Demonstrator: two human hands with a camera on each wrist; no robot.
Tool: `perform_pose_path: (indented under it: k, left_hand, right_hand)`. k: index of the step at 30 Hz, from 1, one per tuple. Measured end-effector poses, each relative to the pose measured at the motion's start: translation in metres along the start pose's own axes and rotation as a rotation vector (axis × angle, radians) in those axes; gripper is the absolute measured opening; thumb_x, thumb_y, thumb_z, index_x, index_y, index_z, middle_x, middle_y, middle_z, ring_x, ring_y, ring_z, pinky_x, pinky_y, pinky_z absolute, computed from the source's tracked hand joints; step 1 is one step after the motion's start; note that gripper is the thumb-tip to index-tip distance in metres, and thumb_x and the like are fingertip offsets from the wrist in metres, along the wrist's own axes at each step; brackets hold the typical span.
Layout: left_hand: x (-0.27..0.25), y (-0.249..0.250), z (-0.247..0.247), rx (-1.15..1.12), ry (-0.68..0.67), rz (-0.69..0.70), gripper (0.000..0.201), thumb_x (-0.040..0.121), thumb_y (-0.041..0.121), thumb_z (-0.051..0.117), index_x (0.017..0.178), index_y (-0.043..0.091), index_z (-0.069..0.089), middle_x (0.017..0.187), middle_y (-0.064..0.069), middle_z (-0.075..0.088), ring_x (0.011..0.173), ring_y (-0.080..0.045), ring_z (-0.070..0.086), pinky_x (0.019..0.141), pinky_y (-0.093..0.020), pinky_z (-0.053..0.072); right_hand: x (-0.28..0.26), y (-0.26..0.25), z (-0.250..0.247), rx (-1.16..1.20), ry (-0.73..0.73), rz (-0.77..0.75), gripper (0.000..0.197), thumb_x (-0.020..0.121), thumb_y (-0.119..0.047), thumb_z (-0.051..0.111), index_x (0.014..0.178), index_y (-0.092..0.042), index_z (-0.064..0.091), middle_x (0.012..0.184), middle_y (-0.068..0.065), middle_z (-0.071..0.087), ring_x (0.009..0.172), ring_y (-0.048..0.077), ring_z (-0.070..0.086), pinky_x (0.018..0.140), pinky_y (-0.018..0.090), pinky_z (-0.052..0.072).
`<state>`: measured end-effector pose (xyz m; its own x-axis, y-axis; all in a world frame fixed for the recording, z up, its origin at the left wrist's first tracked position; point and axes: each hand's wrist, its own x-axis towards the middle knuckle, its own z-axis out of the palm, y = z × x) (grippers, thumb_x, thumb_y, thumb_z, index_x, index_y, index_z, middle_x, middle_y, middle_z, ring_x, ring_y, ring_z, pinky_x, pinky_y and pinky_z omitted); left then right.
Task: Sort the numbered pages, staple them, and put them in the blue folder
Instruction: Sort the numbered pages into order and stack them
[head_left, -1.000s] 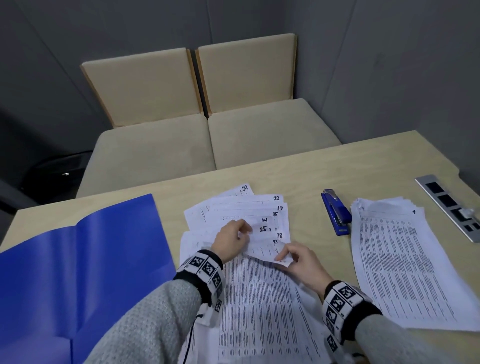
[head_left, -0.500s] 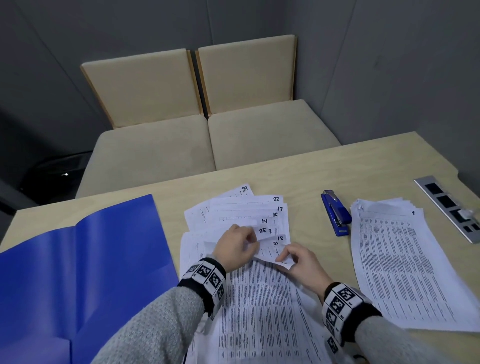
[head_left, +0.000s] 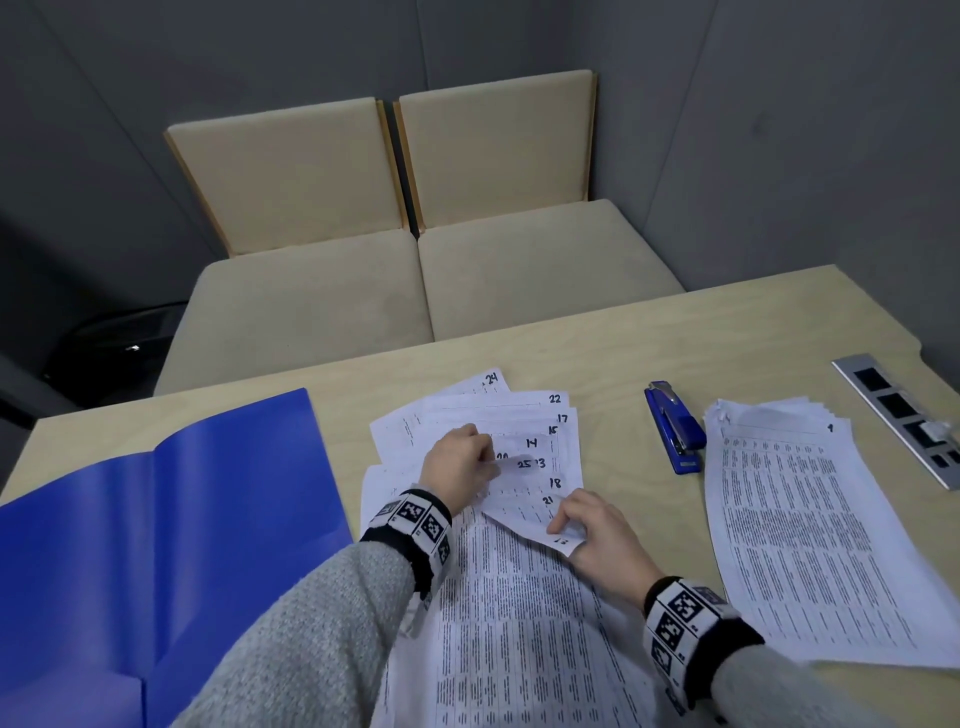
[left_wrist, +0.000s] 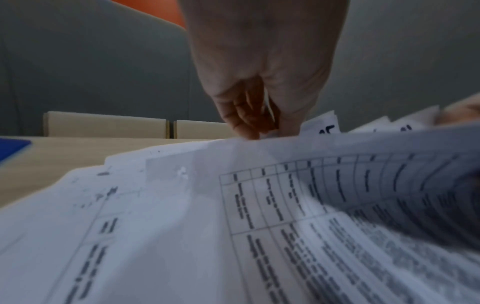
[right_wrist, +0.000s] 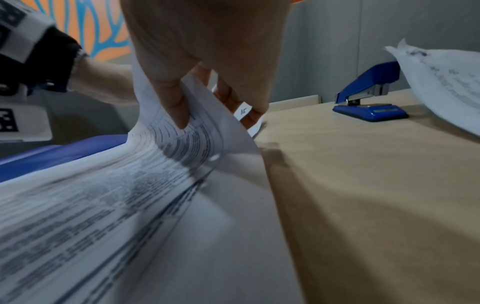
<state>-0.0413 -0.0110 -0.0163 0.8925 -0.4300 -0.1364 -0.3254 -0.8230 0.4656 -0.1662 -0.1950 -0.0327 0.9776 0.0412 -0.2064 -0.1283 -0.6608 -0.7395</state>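
The wooden table (head_left: 597, 332) carries everything, and the biggest thing on it is the blue folder (head_left: 156, 519), lying open at the near left corner, well apart from the hands. Along the right edge lies a sorted stack (head_left: 810, 530) with its top sheet marked in the far corner, and the blue stapler (head_left: 674, 427) sits just beside it, towards the middle. At the near edge, in the middle, is the fanned pile of numbered pages (head_left: 519, 431), corners showing 24, 22, 17, 14, 25, 18, 21. The left hand (head_left: 460, 465) pinches a sheet corner among them with curled fingers, while the right hand (head_left: 597, 538) holds the lifted corner of a few sheets between thumb and fingers (right_wrist: 179, 102). The risk, as I judge it, is in that small grip: several thin sheets bow together there, so two may come away as one and a number is skipped. A tug could also slide the loose fan, hiding the written corners, or crease the lifted one.
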Motion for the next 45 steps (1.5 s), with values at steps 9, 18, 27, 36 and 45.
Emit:
perform_pose_path:
  k: [9, 18, 27, 36, 45]
  left_hand:
    - [-0.017, -0.007, 0.003, 0.431, 0.055, 0.3, 0.022, 0.061, 0.004, 0.079, 0.073, 0.019, 0.07, 0.059, 0.005, 0.06, 0.055, -0.017, 0.053, 0.048, -0.023, 0.031]
    - [-0.027, -0.009, 0.007, 0.302, 0.143, 0.336, 0.02, 0.061, 0.012, 0.083, 0.068, 0.018, 0.065, 0.101, -0.005, 0.073, 0.055, -0.019, 0.061, 0.05, -0.022, 0.045]
    - [-0.021, -0.014, 0.016, 0.075, 0.018, 0.278, 0.029, 0.089, 0.042, 0.038, 0.083, 0.017, 0.053, 0.078, 0.002, 0.059, 0.074, -0.017, 0.051, 0.074, -0.033, 0.044]
    - [-0.001, -0.01, 0.005, -0.135, -0.117, -0.035, 0.046, 0.096, 0.045, 0.032, 0.07, 0.012, 0.051, 0.083, -0.001, 0.05, 0.079, -0.018, 0.048, 0.085, -0.037, 0.039]
    - [0.009, -0.014, -0.015, -0.134, -0.28, -0.078, 0.005, 0.079, 0.022, 0.068, 0.079, 0.023, 0.072, 0.073, 0.011, 0.069, 0.069, -0.006, 0.063, 0.083, -0.028, 0.051]
  right_hand:
    - [-0.004, -0.016, -0.008, 0.044, -0.031, -0.009, 0.039, 0.072, -0.005, 0.063, 0.069, -0.041, 0.049, 0.089, -0.014, 0.052, 0.101, 0.017, 0.051, 0.09, 0.037, 0.041]
    - [-0.001, -0.013, -0.004, 0.057, 0.016, -0.018, 0.033, 0.077, -0.019, 0.073, 0.068, -0.041, 0.051, 0.089, -0.012, 0.056, 0.094, 0.014, 0.054, 0.088, 0.036, 0.044]
    - [0.0, -0.012, -0.004, 0.057, 0.028, -0.019, 0.029, 0.076, -0.026, 0.075, 0.068, -0.041, 0.052, 0.088, -0.017, 0.054, 0.092, 0.011, 0.054, 0.082, 0.03, 0.043]
    - [0.006, -0.012, -0.004, 0.231, 0.055, 0.073, 0.015, 0.074, -0.014, 0.079, 0.074, -0.01, 0.064, 0.085, -0.003, 0.058, 0.067, 0.004, 0.049, 0.057, 0.01, 0.04]
    - [0.01, -0.008, -0.005, 0.321, 0.049, 0.128, 0.01, 0.078, -0.018, 0.075, 0.076, -0.016, 0.065, 0.093, -0.001, 0.064, 0.085, 0.012, 0.059, 0.067, 0.01, 0.043]
